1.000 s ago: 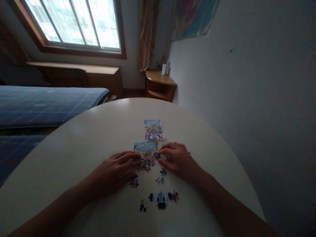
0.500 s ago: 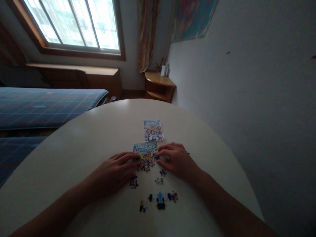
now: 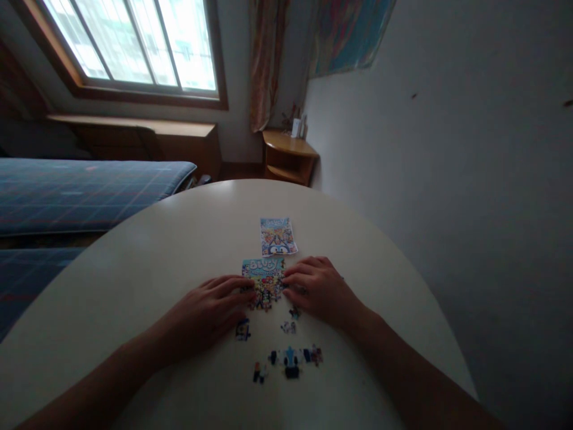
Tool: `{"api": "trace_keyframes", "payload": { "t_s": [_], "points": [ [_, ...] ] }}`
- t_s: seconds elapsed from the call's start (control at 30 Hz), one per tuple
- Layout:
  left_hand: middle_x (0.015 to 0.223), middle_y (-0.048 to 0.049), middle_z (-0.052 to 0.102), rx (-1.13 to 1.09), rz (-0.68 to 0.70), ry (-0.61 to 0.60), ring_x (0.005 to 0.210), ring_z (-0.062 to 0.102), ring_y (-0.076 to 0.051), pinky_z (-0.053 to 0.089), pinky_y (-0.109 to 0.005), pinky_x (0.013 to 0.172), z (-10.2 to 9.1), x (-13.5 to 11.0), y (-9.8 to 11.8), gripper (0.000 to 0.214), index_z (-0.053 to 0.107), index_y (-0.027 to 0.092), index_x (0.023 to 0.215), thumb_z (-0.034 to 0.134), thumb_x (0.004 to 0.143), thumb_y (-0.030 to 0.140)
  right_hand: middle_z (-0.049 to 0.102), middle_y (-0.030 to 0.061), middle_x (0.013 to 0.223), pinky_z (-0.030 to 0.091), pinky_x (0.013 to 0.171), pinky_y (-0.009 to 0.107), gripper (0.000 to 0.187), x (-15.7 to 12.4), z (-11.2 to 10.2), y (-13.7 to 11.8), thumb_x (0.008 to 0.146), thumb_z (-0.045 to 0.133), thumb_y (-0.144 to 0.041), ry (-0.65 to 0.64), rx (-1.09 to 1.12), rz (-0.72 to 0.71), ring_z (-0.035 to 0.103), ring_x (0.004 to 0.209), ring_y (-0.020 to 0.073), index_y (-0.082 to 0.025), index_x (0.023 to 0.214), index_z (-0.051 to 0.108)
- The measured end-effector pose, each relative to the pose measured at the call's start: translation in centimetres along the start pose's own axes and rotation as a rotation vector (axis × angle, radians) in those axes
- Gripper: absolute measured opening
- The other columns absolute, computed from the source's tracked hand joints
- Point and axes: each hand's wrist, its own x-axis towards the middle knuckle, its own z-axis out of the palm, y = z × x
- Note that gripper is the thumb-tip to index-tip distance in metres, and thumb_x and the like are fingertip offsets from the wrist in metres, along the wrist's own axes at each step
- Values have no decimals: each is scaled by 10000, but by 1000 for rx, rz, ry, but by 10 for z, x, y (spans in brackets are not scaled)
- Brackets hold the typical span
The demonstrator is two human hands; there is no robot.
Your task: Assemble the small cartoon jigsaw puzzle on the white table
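Flanking the partly assembled puzzle (image 3: pixel 266 278) on the white table (image 3: pixel 201 239), your two hands meet its opposite sides. Your left hand (image 3: pixel 217 306) lies palm down with its fingers extended over the puzzle's left edge; the thumb stands apart from them, near a blue-edged loose piece (image 3: pixel 242 330), and the grip is spread rather than clasped. Your right hand (image 3: pixel 320 289) is curved at the right edge, index fingertip and thumb slightly separated; whether a piece sits between them cannot be determined. Locate the printed sheet (image 3: pixel 276 236) just beyond the puzzle's top edge, lying flat. On your side of the puzzle, note a pale piece (image 3: pixel 289 327) below the right thumb, a wider cluster (image 3: pixel 290 358) nearer to you, and a small dark-and-orange group (image 3: pixel 259 373) just left of that cluster.
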Motion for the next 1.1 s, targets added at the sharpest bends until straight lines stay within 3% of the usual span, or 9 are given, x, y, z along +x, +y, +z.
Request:
{"api": "trace_keyframes", "payload": {
  "t_s": [0.63,1.1],
  "points": [
    [1372,-59,581,3,-7,-30,1210,577,-235,517,-441,1009,-1,-1,0,336,566,271,1296,501,972,206,760,-18,1053,343,946,401,103,1,-1,0,865,697,-309,-5,-32,-10,633,1003,210,-271,950,743],
    [1365,-31,593,-25,-56,-65,1229,569,-223,496,-435,1037,-2,1,2,292,572,281,1260,500,982,225,762,-20,987,369,900,360,63,0,3,1,841,728,-281,72,-80,-88,636,939,197,-251,896,737]
  ]
}}
